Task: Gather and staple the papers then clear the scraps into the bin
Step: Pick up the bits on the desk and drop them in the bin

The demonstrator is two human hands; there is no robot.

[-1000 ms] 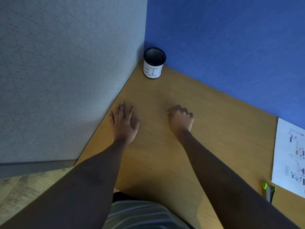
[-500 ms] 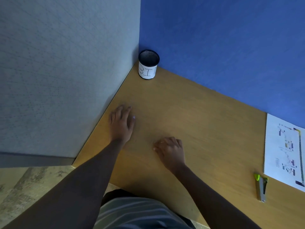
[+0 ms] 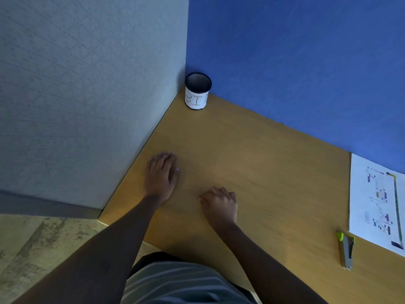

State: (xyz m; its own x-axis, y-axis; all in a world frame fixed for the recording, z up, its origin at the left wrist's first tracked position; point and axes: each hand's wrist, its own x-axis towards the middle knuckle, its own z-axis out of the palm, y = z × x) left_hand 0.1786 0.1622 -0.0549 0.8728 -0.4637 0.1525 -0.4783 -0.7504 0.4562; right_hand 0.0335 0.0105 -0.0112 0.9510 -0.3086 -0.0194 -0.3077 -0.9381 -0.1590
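On the desk (image 3: 263, 172), the left hand (image 3: 161, 176) lies flat, released; the right hand (image 3: 220, 205) is clenched (knuckles up).

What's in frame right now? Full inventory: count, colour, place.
bin: 1, black mesh with a white label, far desk corner where the walls meet
paper: at least 1 sheet, white with coloured print, right side of desk, cut off by the frame
stapler: 1, grey and lime green, on desk beside the paper's near corner
desk: 1, tan wood, centre
grey wall: 1, left
blue wall: 1, back
floor: mottled beige, lower left
shirt: 1, striped grey, bottom centre
left grip: 1, hand flat on desk, fingers straight
right grip: 1, hand on desk, fingers curled, nothing visible in it
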